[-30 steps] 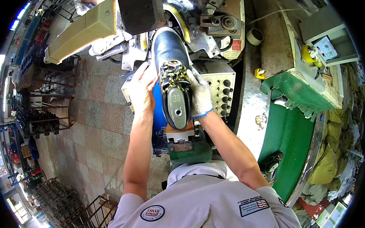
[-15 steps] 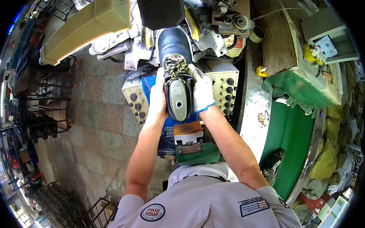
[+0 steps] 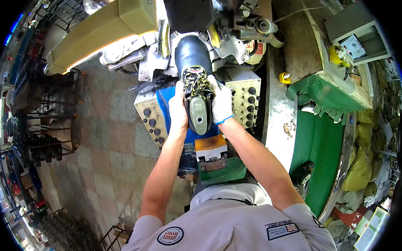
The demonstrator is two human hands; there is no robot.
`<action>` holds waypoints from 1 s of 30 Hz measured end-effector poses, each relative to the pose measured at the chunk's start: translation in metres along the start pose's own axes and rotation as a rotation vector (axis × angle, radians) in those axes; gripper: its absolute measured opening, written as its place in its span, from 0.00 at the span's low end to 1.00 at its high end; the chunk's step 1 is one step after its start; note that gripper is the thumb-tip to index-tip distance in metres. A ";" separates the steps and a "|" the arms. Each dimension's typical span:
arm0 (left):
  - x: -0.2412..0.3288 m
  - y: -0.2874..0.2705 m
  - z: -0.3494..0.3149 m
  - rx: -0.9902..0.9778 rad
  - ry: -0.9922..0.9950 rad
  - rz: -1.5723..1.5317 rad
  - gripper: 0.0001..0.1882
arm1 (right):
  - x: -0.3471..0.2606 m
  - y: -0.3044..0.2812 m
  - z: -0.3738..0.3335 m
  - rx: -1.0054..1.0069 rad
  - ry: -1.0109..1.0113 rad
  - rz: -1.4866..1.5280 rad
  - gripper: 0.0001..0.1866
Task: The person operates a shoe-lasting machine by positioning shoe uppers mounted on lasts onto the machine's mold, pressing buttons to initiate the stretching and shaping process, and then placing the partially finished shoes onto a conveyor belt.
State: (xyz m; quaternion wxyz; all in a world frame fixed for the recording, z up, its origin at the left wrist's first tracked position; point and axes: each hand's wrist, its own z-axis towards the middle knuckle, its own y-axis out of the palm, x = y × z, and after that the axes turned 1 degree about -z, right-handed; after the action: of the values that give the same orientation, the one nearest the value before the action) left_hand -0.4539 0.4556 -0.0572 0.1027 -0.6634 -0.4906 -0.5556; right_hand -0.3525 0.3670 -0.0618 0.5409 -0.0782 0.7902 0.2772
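Observation:
A black shoe upper on a grey-green last points away from me, its toe inside the metal jaws of a machine. Black-and-yellow laces cross its front. The last's flat top, with a round hole, faces up. My left hand is closed along the left side of the shoe near the heel. On the opposite side, my right hand, in a white glove with a blue cuff edge, grips it too. Both palms and some fingers are hidden against the shoe.
Control panels with black knobs flank the shoe. An orange-topped pad on a bracket stands between my forearms. A cream machine cover extends at upper left. On the right, a green-lined trough holds another dark shoe.
The whole view has shifted slightly. The heel end of the shoe has swung a little relative to its toe, which stays at the machine jaws. Both hands keep their hold.

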 end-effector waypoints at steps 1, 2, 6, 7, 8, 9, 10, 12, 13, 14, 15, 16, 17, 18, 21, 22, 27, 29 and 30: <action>0.000 0.001 0.001 -0.001 0.034 0.025 0.28 | -0.001 -0.001 -0.002 0.003 0.006 -0.027 0.19; 0.000 0.001 0.001 -0.001 0.069 0.050 0.28 | -0.001 -0.002 -0.001 -0.019 0.006 -0.004 0.19; -0.020 -0.020 0.008 0.035 0.001 0.061 0.26 | -0.008 -0.010 -0.004 -0.016 -0.047 -0.132 0.22; -0.016 -0.022 0.004 0.052 -0.050 0.112 0.26 | -0.016 -0.023 -0.013 -0.026 0.028 -0.044 0.23; -0.011 -0.020 -0.010 0.114 -0.049 0.115 0.26 | -0.024 -0.045 -0.023 -0.035 0.107 0.043 0.24; -0.004 -0.016 -0.026 0.175 -0.047 0.117 0.26 | -0.025 -0.078 -0.033 -0.068 0.048 0.130 0.25; -0.002 -0.021 -0.036 0.235 -0.065 0.091 0.26 | -0.024 -0.114 -0.041 -0.101 -0.016 0.216 0.27; -0.005 -0.034 -0.057 0.221 0.065 0.160 0.28 | -0.033 -0.169 -0.065 0.076 0.054 0.185 0.27; -0.001 -0.035 -0.067 0.224 0.122 0.199 0.28 | -0.031 -0.202 -0.077 0.088 0.039 0.203 0.27; 0.012 -0.025 -0.081 0.220 0.137 0.259 0.29 | -0.026 -0.236 -0.089 0.103 0.026 0.223 0.27; 0.023 -0.014 -0.088 0.216 0.199 0.330 0.29 | -0.022 -0.269 -0.098 0.199 0.081 0.239 0.28; 0.031 0.000 -0.092 0.204 0.254 0.402 0.30 | -0.020 -0.296 -0.108 0.305 0.135 0.254 0.29; 0.043 0.016 -0.097 0.197 0.270 0.497 0.34 | -0.020 -0.309 -0.116 0.400 0.161 0.176 0.30; 0.041 0.024 -0.093 0.205 0.323 0.537 0.41 | -0.020 -0.321 -0.123 0.494 0.188 0.097 0.32; 0.052 0.077 -0.087 0.234 0.269 0.896 0.47 | 0.004 -0.381 -0.137 0.601 0.238 0.101 0.35; 0.049 0.093 -0.087 0.323 0.329 1.006 0.40 | 0.008 -0.397 -0.138 0.610 0.266 0.095 0.36; 0.025 0.084 -0.077 0.307 0.361 0.777 0.25 | 0.020 -0.492 -0.126 0.762 0.407 0.078 0.26; 0.014 0.064 -0.069 0.208 0.453 0.681 0.21 | 0.019 -0.526 -0.098 0.827 0.426 0.104 0.23; 0.014 0.058 -0.067 0.195 0.514 0.737 0.20 | 0.015 -0.541 -0.081 0.859 0.447 0.109 0.22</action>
State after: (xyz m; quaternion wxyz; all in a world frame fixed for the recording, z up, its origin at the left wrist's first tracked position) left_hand -0.4538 0.3882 0.0021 0.4738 -0.6215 -0.2308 -0.5796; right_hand -0.1951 -0.1244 -0.2450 0.3259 0.1361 0.9329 -0.0698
